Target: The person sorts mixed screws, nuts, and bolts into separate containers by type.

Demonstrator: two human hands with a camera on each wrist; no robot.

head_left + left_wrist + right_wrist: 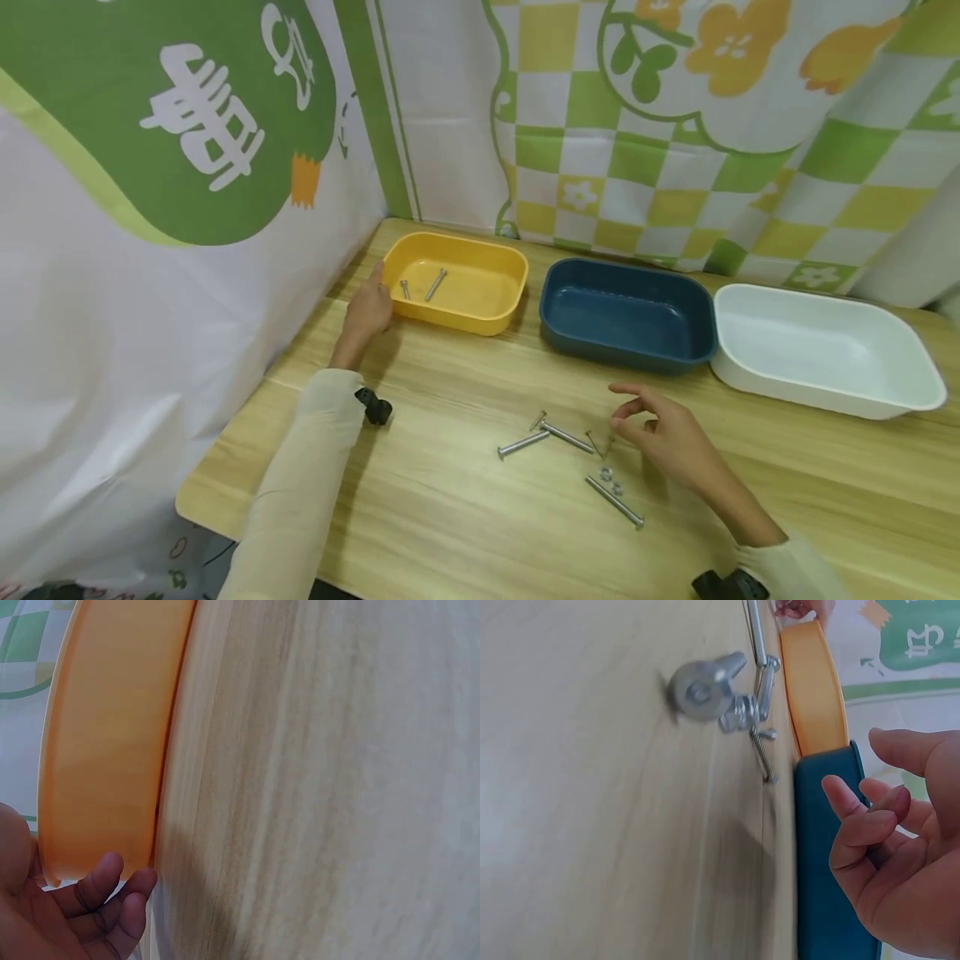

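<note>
At the left end of the yellow tray, my left hand grips the rim. In the left wrist view its fingertips lie against the tray's outer corner. Two bolts lie inside the tray. My right hand hovers above the table by the loose hardware, thumb apart from its bent fingers, holding nothing visible. Below and left of it lie a long bolt, two more bolts, two hex nuts and several thin screws.
A dark blue tray stands right of the yellow one, and a white tray sits close against its right side. Patterned cloth hangs behind the wooden table, with more white cloth along the left edge.
</note>
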